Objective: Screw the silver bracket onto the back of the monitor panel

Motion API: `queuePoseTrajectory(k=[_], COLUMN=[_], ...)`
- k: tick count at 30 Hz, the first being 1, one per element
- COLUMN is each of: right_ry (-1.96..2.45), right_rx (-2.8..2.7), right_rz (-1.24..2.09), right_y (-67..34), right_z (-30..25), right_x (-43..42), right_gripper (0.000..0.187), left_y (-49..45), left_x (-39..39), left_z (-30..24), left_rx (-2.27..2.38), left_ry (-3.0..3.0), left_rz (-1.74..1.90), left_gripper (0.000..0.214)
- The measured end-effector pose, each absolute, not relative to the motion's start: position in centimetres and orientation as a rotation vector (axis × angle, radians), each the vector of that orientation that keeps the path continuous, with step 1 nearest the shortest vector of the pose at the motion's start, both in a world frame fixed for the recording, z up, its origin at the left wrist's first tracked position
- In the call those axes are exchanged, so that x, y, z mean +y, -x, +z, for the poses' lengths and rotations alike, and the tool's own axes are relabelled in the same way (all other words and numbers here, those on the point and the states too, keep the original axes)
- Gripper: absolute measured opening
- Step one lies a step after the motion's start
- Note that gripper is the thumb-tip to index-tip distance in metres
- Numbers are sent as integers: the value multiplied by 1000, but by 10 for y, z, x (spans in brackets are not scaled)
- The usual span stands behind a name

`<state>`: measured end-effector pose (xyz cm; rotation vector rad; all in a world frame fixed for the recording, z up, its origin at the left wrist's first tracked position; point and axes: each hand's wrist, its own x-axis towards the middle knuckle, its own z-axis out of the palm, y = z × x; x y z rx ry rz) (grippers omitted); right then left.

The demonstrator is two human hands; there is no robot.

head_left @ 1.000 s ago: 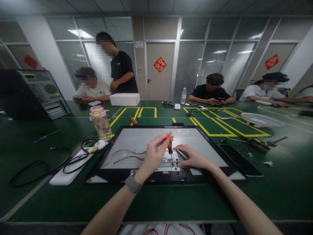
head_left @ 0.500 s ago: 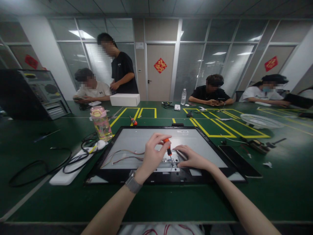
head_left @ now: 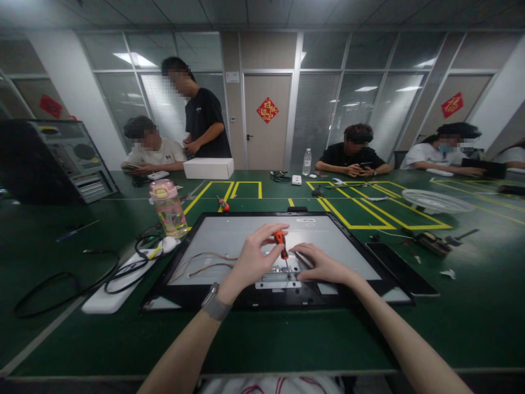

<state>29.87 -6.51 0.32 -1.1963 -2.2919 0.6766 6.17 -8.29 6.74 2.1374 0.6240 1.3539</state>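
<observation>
A flat monitor panel (head_left: 229, 232) lies face down in its black frame in front of me. My left hand (head_left: 251, 258) pinches a small orange-handled screwdriver (head_left: 281, 242), held upright with its tip on a small metal bracket (head_left: 279, 279) near the panel's lower edge. My right hand (head_left: 322, 264) rests on the panel just right of the bracket, fingers stretched flat and pressing down beside the screwdriver tip. Thin coloured wires (head_left: 205, 262) run across the panel to the left of my left hand.
A pink-lidded bottle (head_left: 168, 208), black cables (head_left: 123, 268) and a white slab (head_left: 115, 290) lie at left. A computer case (head_left: 61, 161) stands far left. A dark phone (head_left: 400, 268) and a fan grille (head_left: 437, 201) lie right. Several people sit or stand at the far side.
My left hand has shifted slightly on the screwdriver handle, its fingers turned a little. My right hand stays in place beside the bracket.
</observation>
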Motion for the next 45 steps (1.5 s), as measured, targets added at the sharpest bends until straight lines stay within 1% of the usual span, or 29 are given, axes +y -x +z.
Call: queuePoseTrajectory(k=[6,8,11,13,17,19,23,28,29,32,33,34,39,40,43,44,45], right_ry=[1215,1213,1205,1204,1212,1215,1214,1239,1239,1225,1220,1216,1219,1219,1218,1218,1217], right_rx=[-2295,-2297,-2300,-2298,-2293,-2292,-2292,-2285,-2285,-2291,-2291,-2292,-2290,-2292,-2297,-2297,-2298], right_rz=[680,677,678,683,680,677,672,685,686,681,681,683,689,688,678,677,679], right_y=[-299,-299,-300,-300,-301,-300,-299,-297,-297,-297,-297,-298,-298,-298,-299,-299,-299], right_z=[2,2,2,1,0,0,1,5,6,5,5,4,3,2,2,2,1], right_x=[-65,-64,-64,-64,-63,-63,-64,-66,-67,-66,-66,-66,-65,-64,-64,-64,-64], right_gripper=[70,70,70,69,70,71,70,69,69,69,69,68,70,70,70,70,69], left_y=[-62,-60,-59,-60,-64,-64,-63,-62,-61,-58,-57,-56,-58,-59,-61,-61,-60], left_x=[-80,-80,-79,-79,-80,-82,-84,-82,-81,-79,-78,-77,-74,-74,-74,-74,-74], left_z=[64,66,67,66,62,63,65,65,66,66,66,65,60,59,57,57,58], left_rx=[856,822,702,699,840,819,631,757,753,661,657,680,849,846,854,867,876], left_ry=[-2178,-2199,-2119,-2055,-2004,-2033,-2017,-1987,-2007,-2058,-2059,-2055,-2059,-2045,-1969,-1969,-2007], left_rz=[1598,1550,1437,1471,1659,1634,1424,1531,1517,1350,1327,1342,1510,1510,1516,1524,1530], left_gripper=[19,19,27,26,17,16,25,20,22,41,44,44,30,31,43,45,42])
